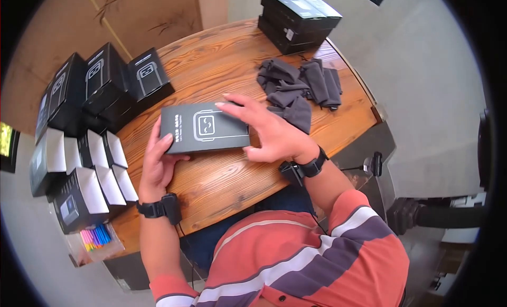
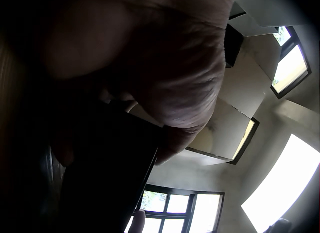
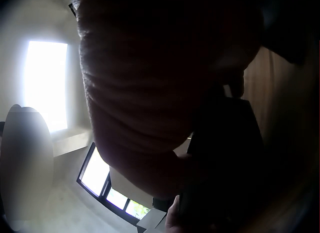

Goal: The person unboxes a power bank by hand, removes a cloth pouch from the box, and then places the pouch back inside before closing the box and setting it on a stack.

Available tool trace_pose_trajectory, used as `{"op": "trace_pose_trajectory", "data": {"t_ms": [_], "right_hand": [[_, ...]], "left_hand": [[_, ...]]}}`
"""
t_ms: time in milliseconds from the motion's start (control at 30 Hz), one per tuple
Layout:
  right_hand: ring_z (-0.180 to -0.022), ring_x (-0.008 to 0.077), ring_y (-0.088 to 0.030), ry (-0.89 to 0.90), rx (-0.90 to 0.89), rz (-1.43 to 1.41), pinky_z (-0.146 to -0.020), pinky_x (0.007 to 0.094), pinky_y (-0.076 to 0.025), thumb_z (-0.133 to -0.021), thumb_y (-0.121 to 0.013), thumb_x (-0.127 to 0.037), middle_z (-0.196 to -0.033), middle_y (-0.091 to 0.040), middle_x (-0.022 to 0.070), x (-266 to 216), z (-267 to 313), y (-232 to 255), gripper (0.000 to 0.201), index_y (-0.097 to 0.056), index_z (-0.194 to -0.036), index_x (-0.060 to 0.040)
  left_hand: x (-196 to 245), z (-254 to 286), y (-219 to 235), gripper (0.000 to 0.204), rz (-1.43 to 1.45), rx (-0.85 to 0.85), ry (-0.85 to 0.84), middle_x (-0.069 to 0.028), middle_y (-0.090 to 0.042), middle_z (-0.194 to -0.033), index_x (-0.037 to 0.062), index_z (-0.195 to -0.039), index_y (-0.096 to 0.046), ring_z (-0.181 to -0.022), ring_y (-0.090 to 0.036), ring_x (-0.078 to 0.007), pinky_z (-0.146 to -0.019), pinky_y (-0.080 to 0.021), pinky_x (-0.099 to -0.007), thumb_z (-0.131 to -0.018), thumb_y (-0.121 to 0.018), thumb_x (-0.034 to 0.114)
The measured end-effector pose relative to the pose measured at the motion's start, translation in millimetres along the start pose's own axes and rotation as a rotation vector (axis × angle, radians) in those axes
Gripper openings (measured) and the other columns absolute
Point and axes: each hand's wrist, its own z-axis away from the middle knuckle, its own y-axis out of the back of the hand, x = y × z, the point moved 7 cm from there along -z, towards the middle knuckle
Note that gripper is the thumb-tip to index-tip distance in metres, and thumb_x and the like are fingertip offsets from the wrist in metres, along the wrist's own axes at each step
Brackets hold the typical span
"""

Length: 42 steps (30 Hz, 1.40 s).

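Observation:
A flat black box with a white line drawing of a square device on its top is held over the table in the head view. My left hand grips its left end, thumb on the top face and fingers underneath. At the other end my right hand holds the box, fingertips on the top's far edge and thumb at the near corner. Both wrist views are dark; there the box shows as a black shape beside the left palm, and the right hand fills most of its own view.
Closed black boxes stand at the back left of the wooden table. In front of them are several open boxes with white flaps and a tray of coloured pens. Grey cloth pouches lie right; stacked boxes stand behind.

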Motion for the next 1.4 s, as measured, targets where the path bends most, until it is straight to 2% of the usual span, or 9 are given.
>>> {"op": "trace_pose_trajectory", "data": {"t_ms": [200, 300, 467, 567, 767, 900, 1000, 1200, 1400], "right_hand": [[-0.159, 0.0415, -0.046, 0.023, 0.148, 0.029, -0.131, 0.0476, -0.037, -0.088, -0.086, -0.015, -0.173, -0.045, 0.0233, -3.5, 20.6, 27.4, 0.081, -0.057, -0.163, -0.0089], [-0.135, 0.0370, -0.068, -0.020, 0.486, 0.155, -0.116, 0.0445, -0.053, -0.090, -0.085, -0.014, -0.146, -0.070, 0.0213, 13.4, 43.1, 72.1, 0.051, -0.076, -0.139, -0.0044], [-0.117, 0.0329, -0.073, -0.506, 0.884, 0.227, -0.101, 0.0445, -0.058, -0.094, -0.083, -0.016, -0.124, -0.076, 0.0167, 74.5, 98.1, 130.3, 0.037, -0.078, -0.128, -0.0028], [-0.117, 0.0371, -0.072, -0.549, 0.764, 0.638, -0.102, 0.0458, -0.058, -0.094, -0.085, -0.021, -0.121, -0.076, 0.0188, 92.1, 107.9, 142.4, 0.040, -0.077, -0.129, -0.0040], [-0.124, 0.0400, -0.069, -0.642, 0.715, 0.682, -0.105, 0.0479, -0.057, -0.095, -0.087, -0.029, -0.133, -0.072, 0.0190, 119.4, 108.8, 127.8, 0.046, -0.076, -0.133, -0.0074], [-0.113, 0.0331, -0.074, -0.436, 0.893, 0.631, -0.098, 0.0420, -0.059, -0.099, -0.084, -0.022, -0.126, -0.074, 0.0164, 77.0, 86.8, 124.3, 0.035, -0.078, -0.128, -0.0037], [-0.091, 0.0142, -0.073, -0.338, 0.660, 0.038, -0.081, 0.0289, -0.059, -0.104, -0.078, -0.012, -0.106, -0.080, 0.0093, 58.7, 41.2, 86.8, 0.022, -0.079, -0.120, 0.0029], [-0.118, 0.0285, -0.074, -0.356, 0.168, -0.163, -0.101, 0.0392, -0.060, -0.094, -0.088, -0.024, -0.143, -0.070, 0.0215, 64.6, -32.7, 22.3, 0.069, -0.063, -0.154, -0.0005], [-0.156, 0.0375, -0.047, -0.090, -0.098, -0.117, -0.130, 0.0436, -0.041, -0.076, -0.096, -0.009, -0.171, -0.045, 0.0209, 57.0, -41.7, -6.3, 0.122, -0.031, -0.179, -0.0133]], "left_hand": [[2.7, -3.5, -3.9, 0.080, -0.043, 0.055, -0.026, -0.0165, -0.066, -0.149, 0.0097, -0.176, -0.031, -0.116, -0.079, -0.0271, -0.077, -0.074, -0.0379, -0.105, -0.065, 0.023], [3.0, -2.8, 4.1, 0.078, -0.062, 0.143, -0.050, -0.0159, -0.068, -0.147, 0.0097, -0.175, -0.033, -0.115, -0.079, -0.0261, -0.076, -0.073, -0.0365, -0.106, -0.066, 0.023], [6.1, -4.9, 17.3, 0.068, -0.081, 0.278, -0.104, -0.0130, -0.070, -0.142, 0.0090, -0.170, -0.041, -0.118, -0.076, -0.0237, -0.082, -0.072, -0.0382, -0.110, -0.068, 0.028], [8.5, -5.2, 20.7, 0.064, -0.067, 0.322, -0.129, -0.0107, -0.070, -0.141, 0.0091, -0.168, -0.044, -0.122, -0.074, -0.0220, -0.089, -0.071, -0.0401, -0.113, -0.068, 0.031], [9.7, -3.6, 29.0, 0.065, -0.049, 0.374, -0.137, -0.0091, -0.069, -0.142, 0.0095, -0.166, -0.047, -0.121, -0.073, -0.0218, -0.087, -0.070, -0.0398, -0.110, -0.071, 0.033], [12.3, -2.6, 22.5, 0.065, -0.060, 0.366, -0.122, -0.0104, -0.069, -0.142, 0.0083, -0.166, -0.047, -0.119, -0.074, -0.0219, -0.085, -0.071, -0.0387, -0.110, -0.071, 0.032], [10.1, -4.3, 15.6, 0.068, -0.072, 0.335, -0.104, -0.0117, -0.069, -0.142, 0.0066, -0.167, -0.044, -0.116, -0.075, -0.0208, -0.083, -0.072, -0.0381, -0.110, -0.071, 0.031], [6.4, -4.3, 25.2, 0.062, -0.186, 0.343, -0.091, -0.0103, -0.074, -0.134, 0.0027, -0.163, -0.052, -0.115, -0.075, -0.0181, -0.080, -0.068, -0.0320, -0.111, -0.070, 0.032], [13.7, -1.5, 35.5, 0.057, -0.463, 0.395, -0.213, -0.0134, -0.074, -0.137, -0.0021, -0.150, -0.065, -0.117, -0.070, -0.0142, -0.101, -0.054, -0.0280, -0.104, -0.083, 0.028]]}}
